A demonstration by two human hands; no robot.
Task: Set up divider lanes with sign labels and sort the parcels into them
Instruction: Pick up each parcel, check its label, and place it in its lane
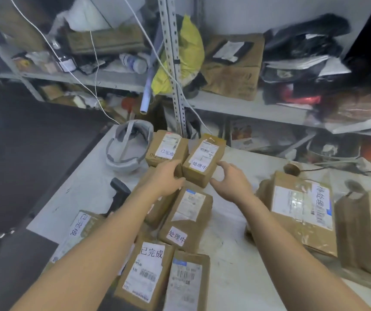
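On the white-covered worktop (229, 221), at its near edge, two brown parcels are stood side by side: the near parcel (146, 272), marked 已完成, and the barcode parcel (186, 281) touching its right side. At the near left corner the left parcel (79, 230) is laid, also marked 已完成, with a black scanner (119, 194) just behind it. Towards the middle, the middle parcel (186, 216), marked 处理中, is set behind the near pair. Along the right edge the large parcel (301, 212), marked 待处理, is placed, well apart from the middle row.

Further back, the far parcel (204, 162), marked 处理中, is flanked by both hands. The left hand (168, 178) is pressed to its left side with fingers bent into the gap next to the back parcel (167, 147); whether a grasp is made cannot be told. The right hand (231, 182) is spread and released, just beside its right side.

At the far left corner a grey headset (128, 149) is rested. Behind the worktop, a metal shelving rack (171, 63) is crowded with a yellow bag (189, 52), a cardboard box (231, 66) and dark bundles.
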